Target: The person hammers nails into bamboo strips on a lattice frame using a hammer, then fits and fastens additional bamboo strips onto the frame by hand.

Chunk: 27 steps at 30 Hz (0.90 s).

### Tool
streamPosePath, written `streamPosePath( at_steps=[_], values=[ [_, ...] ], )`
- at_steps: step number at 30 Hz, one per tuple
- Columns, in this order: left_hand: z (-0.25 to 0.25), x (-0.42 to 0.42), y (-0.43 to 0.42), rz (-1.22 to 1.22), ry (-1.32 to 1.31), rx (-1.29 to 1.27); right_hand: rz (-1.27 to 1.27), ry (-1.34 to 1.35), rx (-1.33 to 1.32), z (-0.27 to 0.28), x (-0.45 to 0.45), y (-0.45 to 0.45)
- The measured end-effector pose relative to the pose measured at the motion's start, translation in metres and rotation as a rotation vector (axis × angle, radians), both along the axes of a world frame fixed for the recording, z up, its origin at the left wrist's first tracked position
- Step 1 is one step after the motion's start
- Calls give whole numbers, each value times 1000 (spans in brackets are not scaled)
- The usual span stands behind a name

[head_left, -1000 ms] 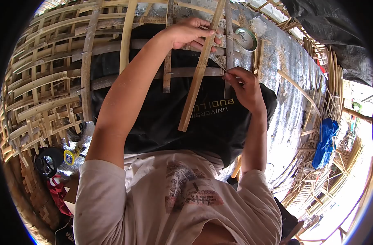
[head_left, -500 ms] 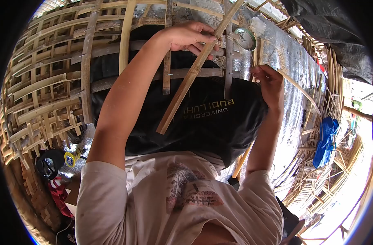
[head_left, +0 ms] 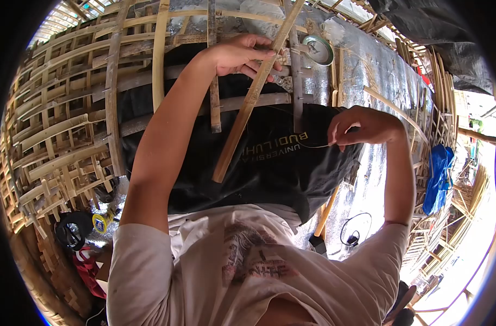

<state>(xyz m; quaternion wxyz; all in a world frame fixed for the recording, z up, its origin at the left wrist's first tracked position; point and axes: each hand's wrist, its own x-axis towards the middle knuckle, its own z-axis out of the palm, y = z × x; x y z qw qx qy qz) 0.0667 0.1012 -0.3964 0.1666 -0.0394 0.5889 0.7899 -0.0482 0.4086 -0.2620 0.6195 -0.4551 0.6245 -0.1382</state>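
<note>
My left hand is at the upper middle, its thumb and fingers around a long bamboo strip that slants across the lattice. Lower and to the right, my right hand pinches a thin wire, which curves left over the black cloth. That black cloth, with yellow lettering, lies beneath the crossed bamboo slats. Right of the left hand, a round metal tin rests beside a vertical slat.
Woven bamboo lattice spreads over the left side. A yellow tape roll and a black cap-like item are at lower left. A hammer-like tool lies below the cloth. Blue plastic hangs at right.
My right hand has moved away from the slats, down and to the right, drawing the thin wire out. The strip's lower end swung left, while my left hand stays on it.
</note>
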Motion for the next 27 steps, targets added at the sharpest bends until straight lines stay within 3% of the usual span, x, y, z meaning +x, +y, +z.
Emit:
streamPosePath(
  at_steps=[1,2,4,5,6,8,9,11,12,13,15,17,23,27],
  values=[
    [0,0,0,3,-4,1,-71,-191,47,3,-21,3],
    [-1,1,1,1,-8,5,-129,-68,201,11,-57,9],
    [3,-1,1,-26,-16,-5,-142,1162,-325,19,-137,41],
    [4,-1,1,-33,-19,-6,-361,1795,-469,28,-169,59],
    [0,-2,0,-30,-13,-3,-508,2211,-503,71,-164,57],
    [1,-5,-3,-27,20,23,-1158,2000,-969,111,-148,43],
    [-1,1,-1,-23,15,40,-1494,1250,-1228,110,-134,41],
    [1,2,1,-2,-9,29,-1049,1166,-1144,78,-94,27],
    [2,-2,0,11,-10,22,-760,1329,-1032,49,-68,7],
    [2,-4,2,20,-17,21,-869,1056,-825,23,-19,-24],
    [2,-2,3,12,-12,43,-641,775,-761,-29,27,-44],
    [0,-1,1,26,-7,65,-467,699,-692,-63,57,-54],
    [4,0,1,41,-3,69,-468,543,-680,-77,85,-70],
    [5,-1,2,59,-9,73,-432,585,-698,-75,86,-70]
  ],
)
